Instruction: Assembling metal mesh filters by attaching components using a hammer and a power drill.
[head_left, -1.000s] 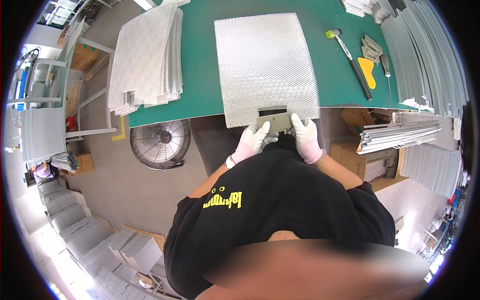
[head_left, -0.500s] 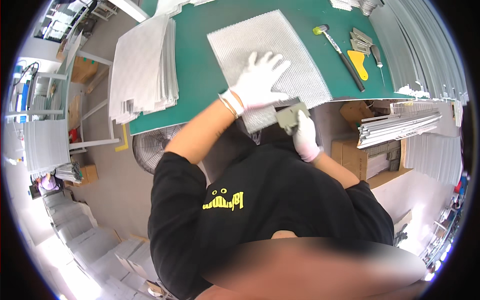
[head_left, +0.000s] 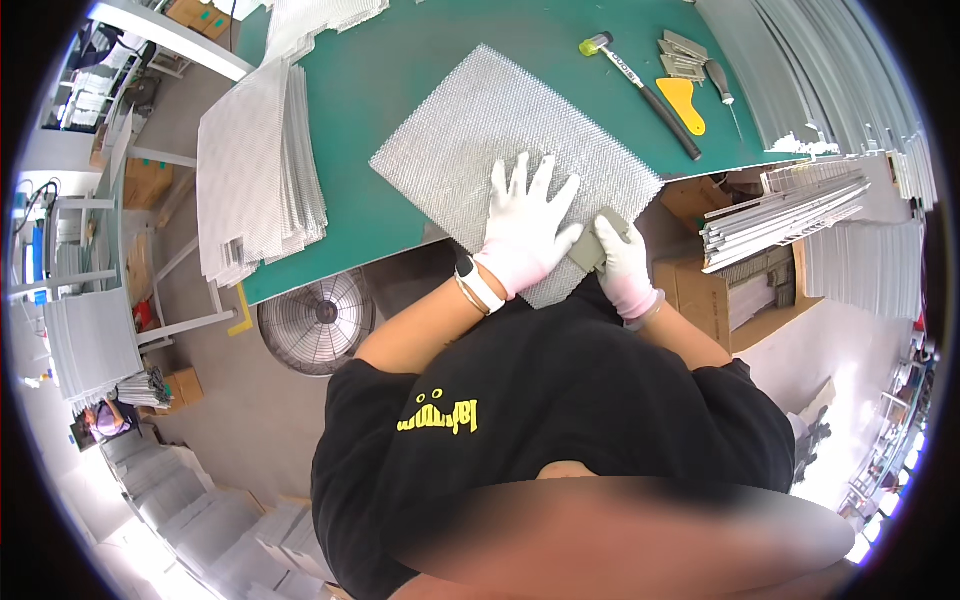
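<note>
A silvery metal mesh sheet point(head_left: 478, 120) lies slantwise on the green table, its near corner jutting over the front edge toward my body. My left hand point(head_left: 525, 228), in a white glove, rests flat on the sheet with its fingers spread. In my gloved right hand point(head_left: 626, 268) is a flat grey-green block point(head_left: 590, 252), held against the sheet's near right edge. Part of the block is covered by my fingers. The left thumb comes close to the block; I cannot tell whether they touch.
Left on the green table point(head_left: 345, 170) stands a stack of mesh sheets point(head_left: 243, 165). A mallet point(head_left: 650, 100), a yellow scraper point(head_left: 682, 104), a screwdriver point(head_left: 718, 80) and small plates point(head_left: 683, 55) lie at right. Below are a floor fan point(head_left: 322, 312) and a cardboard box point(head_left: 695, 300).
The mesh sheet has turned, so one corner now points toward me. My left hand has shifted nearer with it. The block in my right hand has tilted and sits against another stretch of edge.
</note>
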